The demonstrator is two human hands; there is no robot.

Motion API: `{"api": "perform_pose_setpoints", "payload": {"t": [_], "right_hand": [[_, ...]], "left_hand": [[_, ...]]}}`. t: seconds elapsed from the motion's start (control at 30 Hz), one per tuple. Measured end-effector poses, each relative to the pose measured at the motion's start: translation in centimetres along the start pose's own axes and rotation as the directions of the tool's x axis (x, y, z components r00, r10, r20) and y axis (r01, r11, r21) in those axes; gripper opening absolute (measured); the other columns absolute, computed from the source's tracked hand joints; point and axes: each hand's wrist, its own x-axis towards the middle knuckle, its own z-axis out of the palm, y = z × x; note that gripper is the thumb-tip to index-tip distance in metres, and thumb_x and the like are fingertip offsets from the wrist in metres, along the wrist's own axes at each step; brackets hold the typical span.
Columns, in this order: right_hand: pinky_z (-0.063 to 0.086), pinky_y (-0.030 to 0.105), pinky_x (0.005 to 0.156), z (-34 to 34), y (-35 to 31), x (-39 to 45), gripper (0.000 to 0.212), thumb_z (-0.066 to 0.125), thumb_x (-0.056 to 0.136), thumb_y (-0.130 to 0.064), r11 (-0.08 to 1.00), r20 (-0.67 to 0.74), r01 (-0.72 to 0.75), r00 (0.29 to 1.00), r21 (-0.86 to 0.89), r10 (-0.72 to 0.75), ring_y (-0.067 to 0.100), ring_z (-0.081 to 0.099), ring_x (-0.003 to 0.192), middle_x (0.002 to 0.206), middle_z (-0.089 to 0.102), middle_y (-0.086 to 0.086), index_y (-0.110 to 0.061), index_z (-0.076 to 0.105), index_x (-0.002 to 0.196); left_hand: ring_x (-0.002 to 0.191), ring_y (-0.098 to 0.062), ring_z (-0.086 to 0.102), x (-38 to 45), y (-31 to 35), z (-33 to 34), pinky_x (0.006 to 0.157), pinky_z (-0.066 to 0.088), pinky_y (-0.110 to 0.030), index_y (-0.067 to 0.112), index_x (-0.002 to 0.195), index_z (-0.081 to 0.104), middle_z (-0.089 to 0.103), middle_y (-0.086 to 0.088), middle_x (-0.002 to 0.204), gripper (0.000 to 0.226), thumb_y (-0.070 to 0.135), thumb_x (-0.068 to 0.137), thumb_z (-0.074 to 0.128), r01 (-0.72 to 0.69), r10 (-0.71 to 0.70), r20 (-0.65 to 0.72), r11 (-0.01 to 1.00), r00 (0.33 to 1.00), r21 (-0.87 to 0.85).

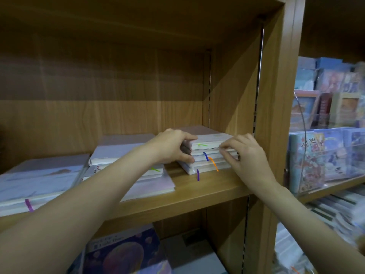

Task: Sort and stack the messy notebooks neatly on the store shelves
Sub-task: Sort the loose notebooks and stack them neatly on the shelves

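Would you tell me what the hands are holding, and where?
Both grip the right-hand notebook stack: left hand at its left end, right hand at its right end.

Right of the right hand (245, 155), the boxed goods (324, 155) are blurred and illegible, while left of the left hand (173, 147), the large notebook (39, 178) is cut off by the frame edge.

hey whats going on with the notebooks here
A person is tidying notebooks on a wooden shelf. Both hands are on the small stack at the right end: the left hand grips its left side, and the right hand has its fingertips on the right edge. Ribbon bookmarks hang out of the front. To the left, a middle pile and larger notebooks lie less evenly, apparently not yet squared up.
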Motion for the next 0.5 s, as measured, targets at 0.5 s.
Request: {"api": "perform_pose_setpoints", "payload": {"t": [0.5], "right_hand": [[0.041, 0.026, 0.083, 1.3, -1.8, 0.8, 0.006, 0.065, 0.087, -0.025, 0.998, 0.258, -0.063, 0.965, 0.012, 0.058, 0.007, 0.044, 0.085, 0.086, 0.052, -0.009, -0.021, 0.062, 0.088]], "left_hand": [[0.115, -0.011, 0.051, -0.2, -0.5, -1.3, 0.096, 0.04, -0.025, 0.032, 0.143, 0.035, 0.054, 0.007, 0.125, 0.066, 0.024, 0.086, 0.066, 0.038, -0.021, 0.15, 0.994, 0.988, -0.107]]}}
